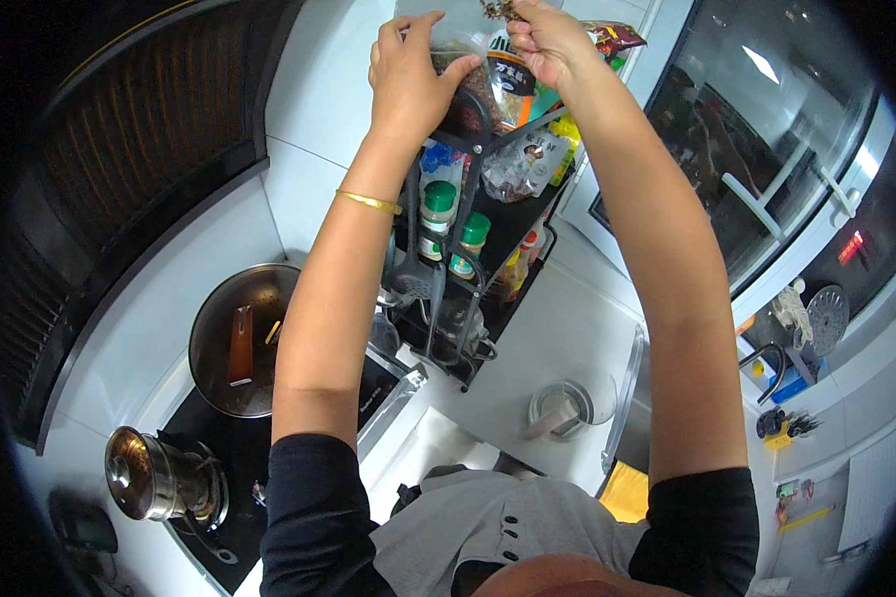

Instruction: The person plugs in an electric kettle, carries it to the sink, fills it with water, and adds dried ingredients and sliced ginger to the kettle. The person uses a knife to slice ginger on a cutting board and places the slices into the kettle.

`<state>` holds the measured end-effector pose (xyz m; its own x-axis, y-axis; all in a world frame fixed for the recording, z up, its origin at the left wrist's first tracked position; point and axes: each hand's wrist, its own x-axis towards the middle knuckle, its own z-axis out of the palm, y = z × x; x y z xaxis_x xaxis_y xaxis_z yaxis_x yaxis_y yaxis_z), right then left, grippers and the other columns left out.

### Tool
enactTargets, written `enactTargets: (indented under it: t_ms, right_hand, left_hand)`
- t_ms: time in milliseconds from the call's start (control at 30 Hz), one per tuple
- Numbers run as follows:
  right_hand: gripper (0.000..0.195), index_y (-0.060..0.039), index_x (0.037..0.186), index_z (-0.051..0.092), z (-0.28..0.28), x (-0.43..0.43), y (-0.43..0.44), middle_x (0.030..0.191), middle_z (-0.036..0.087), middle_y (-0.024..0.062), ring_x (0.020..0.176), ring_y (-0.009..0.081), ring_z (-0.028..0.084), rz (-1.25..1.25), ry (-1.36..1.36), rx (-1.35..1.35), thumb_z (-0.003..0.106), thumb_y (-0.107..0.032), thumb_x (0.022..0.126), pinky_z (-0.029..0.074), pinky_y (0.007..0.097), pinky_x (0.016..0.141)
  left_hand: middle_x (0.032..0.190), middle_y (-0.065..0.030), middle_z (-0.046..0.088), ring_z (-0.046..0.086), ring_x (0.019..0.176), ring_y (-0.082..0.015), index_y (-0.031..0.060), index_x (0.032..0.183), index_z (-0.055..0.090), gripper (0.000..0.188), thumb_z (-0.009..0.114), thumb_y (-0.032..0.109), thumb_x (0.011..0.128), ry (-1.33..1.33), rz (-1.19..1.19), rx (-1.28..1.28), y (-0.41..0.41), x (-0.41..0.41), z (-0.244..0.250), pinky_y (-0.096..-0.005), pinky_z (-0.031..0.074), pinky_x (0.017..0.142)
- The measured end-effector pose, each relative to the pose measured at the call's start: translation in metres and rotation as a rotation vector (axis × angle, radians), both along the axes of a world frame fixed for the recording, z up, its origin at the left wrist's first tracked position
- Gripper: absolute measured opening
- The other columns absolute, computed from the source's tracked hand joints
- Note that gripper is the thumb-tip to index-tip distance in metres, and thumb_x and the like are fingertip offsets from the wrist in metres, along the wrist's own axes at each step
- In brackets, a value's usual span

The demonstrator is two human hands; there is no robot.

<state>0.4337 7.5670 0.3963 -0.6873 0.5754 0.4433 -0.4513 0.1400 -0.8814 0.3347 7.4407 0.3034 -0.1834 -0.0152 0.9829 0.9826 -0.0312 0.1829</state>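
Observation:
My left hand (416,78) is at the top shelf of a black metal spice rack (480,138), its thumb and fingers around a clear plastic bag (459,46). Dark reddish-brown dried contents show through the bag. Just right of it, my right hand (552,39) pinches a small clump of brown dried spice (499,9) near the picture's top edge. A printed food packet (513,83) stands between the hands, and a dark red packet (617,34) lies behind my right wrist.
Green-capped jars (438,205) stand on the lower shelf; a slotted turner (412,277) hangs in front. Left are a wok (216,373) and a lidded steel pot (138,474) on the black cooktop (228,556). A glass container (567,409) sits on the counter, near a window (761,97).

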Motion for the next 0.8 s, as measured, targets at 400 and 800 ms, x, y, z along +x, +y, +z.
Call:
enactTargets:
  t_ms: [400,800]
  right_hand:
    - [0.006,-0.0024,0.101,0.052,-0.085,0.155,-0.016,0.076,0.049,0.0014,0.055,0.006,0.044,0.144,0.025,-0.275,0.048,-0.005,0.097,0.029,0.0156,0.039]
    - [0.018,-0.0095,0.107,0.062,-0.312,0.367,-0.039,0.085,0.059,-0.0034,0.067,0.0015,0.051,-0.28,-0.798,0.053,0.053,-0.023,0.098,0.039,0.0148,0.054]
  left_hand:
    - [0.119,-0.015,0.045,0.046,0.111,-0.0272,0.0021,0.126,0.046,0.049,0.067,0.013,0.083,0.011,-0.396,0.098,-0.022,0.112,-0.041,-0.0336,0.036,0.098]
    - [0.119,-0.006,0.057,0.052,0.11,-0.015,0.006,0.121,0.055,0.031,0.053,0.024,0.097,-0.934,-1.236,-0.839,-0.007,0.252,-0.285,-0.0305,0.039,0.1]
